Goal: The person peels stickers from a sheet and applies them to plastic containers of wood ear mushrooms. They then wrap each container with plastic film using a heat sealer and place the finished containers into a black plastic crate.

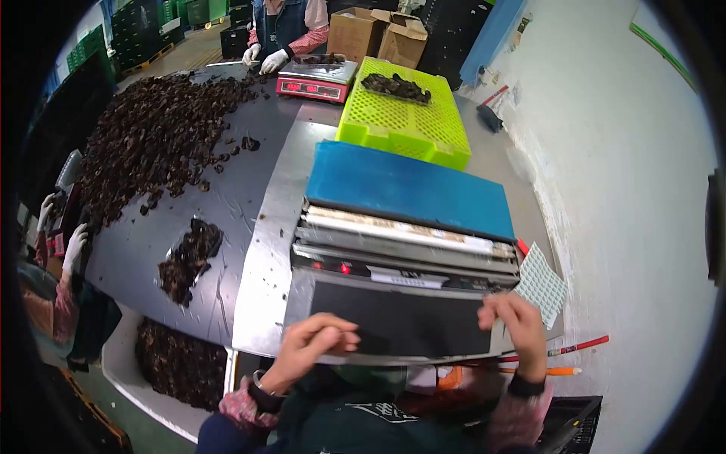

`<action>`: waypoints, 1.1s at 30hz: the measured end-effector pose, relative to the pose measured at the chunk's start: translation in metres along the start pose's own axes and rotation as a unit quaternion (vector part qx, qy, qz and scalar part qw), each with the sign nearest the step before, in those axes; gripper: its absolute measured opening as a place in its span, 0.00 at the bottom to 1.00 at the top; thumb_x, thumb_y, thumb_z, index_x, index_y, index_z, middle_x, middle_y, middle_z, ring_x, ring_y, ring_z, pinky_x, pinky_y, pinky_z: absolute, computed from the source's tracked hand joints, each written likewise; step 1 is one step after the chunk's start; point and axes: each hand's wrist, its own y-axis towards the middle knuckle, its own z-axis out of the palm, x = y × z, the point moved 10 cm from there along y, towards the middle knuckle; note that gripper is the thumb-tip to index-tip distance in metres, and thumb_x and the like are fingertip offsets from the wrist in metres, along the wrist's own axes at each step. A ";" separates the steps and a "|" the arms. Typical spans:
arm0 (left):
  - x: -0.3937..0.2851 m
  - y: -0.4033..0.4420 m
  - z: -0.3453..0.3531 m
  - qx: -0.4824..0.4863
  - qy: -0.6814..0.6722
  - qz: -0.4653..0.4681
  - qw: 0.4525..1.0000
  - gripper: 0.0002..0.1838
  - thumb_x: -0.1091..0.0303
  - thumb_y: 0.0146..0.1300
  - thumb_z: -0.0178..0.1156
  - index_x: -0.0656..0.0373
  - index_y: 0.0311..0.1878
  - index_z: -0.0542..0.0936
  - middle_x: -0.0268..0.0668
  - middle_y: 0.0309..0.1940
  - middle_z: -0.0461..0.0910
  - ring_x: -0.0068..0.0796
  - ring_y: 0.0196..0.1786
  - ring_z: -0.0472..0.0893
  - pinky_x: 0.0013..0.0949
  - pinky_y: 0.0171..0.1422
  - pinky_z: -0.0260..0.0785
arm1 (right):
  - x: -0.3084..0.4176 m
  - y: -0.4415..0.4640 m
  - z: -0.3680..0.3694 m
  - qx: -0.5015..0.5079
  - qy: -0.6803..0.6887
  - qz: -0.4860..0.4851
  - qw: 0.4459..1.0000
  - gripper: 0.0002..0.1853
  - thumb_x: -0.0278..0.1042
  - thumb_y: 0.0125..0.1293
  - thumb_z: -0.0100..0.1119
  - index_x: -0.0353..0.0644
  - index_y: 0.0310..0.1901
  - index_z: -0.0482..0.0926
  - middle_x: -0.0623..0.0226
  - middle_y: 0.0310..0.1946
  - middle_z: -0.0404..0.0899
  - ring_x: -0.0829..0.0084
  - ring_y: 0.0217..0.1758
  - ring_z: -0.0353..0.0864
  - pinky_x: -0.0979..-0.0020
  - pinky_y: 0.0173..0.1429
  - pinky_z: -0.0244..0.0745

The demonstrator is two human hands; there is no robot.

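Over the front of a film wrapping machine [408, 276] both hands hover with curled fingers. My left hand [318, 344] is closed by the left front corner of the black plate [412, 318], its fingers pointing right. At the plate's right edge my right hand [514, 318] is closed too, fingertips bent down. Whether clear film is pinched in either hand cannot be made out. Behind the plate lie a white film roll [408, 227] and a blue cover [412, 185]. Two red lights glow on the machine's front panel.
A packed tray of dark mushroom-like pieces [189, 261] lies left; a large heap [159, 136] is behind it. A yellow-green crate [408, 121] bears another tray. A red scale [314, 79] stands beside it. Co-workers' gloved hands [265, 60] show behind and at left. A sticker sheet [541, 284] lies right.
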 end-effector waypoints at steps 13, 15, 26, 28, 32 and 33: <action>-0.064 0.011 -0.206 -0.338 -0.002 0.143 0.930 0.15 0.63 0.71 0.53 0.69 0.39 0.76 0.42 0.29 0.78 0.31 0.29 0.80 0.32 0.36 0.73 | 0.012 0.517 0.088 -0.133 -0.449 -0.178 0.865 0.12 0.38 0.68 0.54 0.42 0.47 0.78 0.62 0.42 0.79 0.57 0.45 0.80 0.58 0.49 0.76; -0.060 0.017 -0.224 -0.373 -0.012 0.163 0.913 0.15 0.62 0.71 0.53 0.68 0.39 0.75 0.41 0.28 0.76 0.30 0.29 0.79 0.31 0.34 0.73 | 0.012 0.545 0.100 -0.145 -0.468 -0.182 0.853 0.13 0.36 0.67 0.54 0.43 0.50 0.77 0.60 0.45 0.77 0.51 0.49 0.77 0.55 0.53 0.74; -0.073 0.037 -0.206 -0.386 0.007 0.191 0.902 0.15 0.63 0.72 0.52 0.68 0.38 0.75 0.42 0.27 0.76 0.30 0.27 0.78 0.31 0.34 0.72 | 0.030 0.494 0.124 -0.118 -0.541 -0.329 0.765 0.05 0.33 0.59 0.58 0.46 0.35 0.73 0.63 0.31 0.73 0.57 0.34 0.80 0.54 0.34 0.74; -0.081 0.031 -0.187 -0.379 0.020 0.198 0.904 0.14 0.63 0.72 0.51 0.68 0.39 0.75 0.42 0.27 0.76 0.29 0.28 0.78 0.30 0.35 0.72 | 0.032 0.454 0.122 -0.087 -0.540 -0.326 0.771 0.05 0.33 0.59 0.59 0.45 0.34 0.73 0.63 0.29 0.73 0.56 0.33 0.80 0.54 0.33 0.74; -0.093 0.020 -0.141 -0.362 0.030 0.212 0.907 0.14 0.65 0.74 0.48 0.67 0.39 0.75 0.41 0.27 0.77 0.28 0.29 0.78 0.30 0.36 0.72 | 0.032 0.356 0.122 -0.035 -0.508 -0.358 0.783 0.06 0.34 0.58 0.60 0.44 0.31 0.74 0.62 0.27 0.73 0.57 0.30 0.80 0.56 0.29 0.74; -0.091 0.019 -0.129 -0.350 0.029 0.203 0.914 0.14 0.64 0.73 0.48 0.67 0.39 0.75 0.40 0.27 0.77 0.28 0.29 0.78 0.29 0.37 0.71 | 0.029 0.335 0.122 -0.031 -0.504 -0.353 0.788 0.06 0.35 0.58 0.61 0.45 0.31 0.75 0.64 0.27 0.73 0.58 0.30 0.80 0.57 0.29 0.74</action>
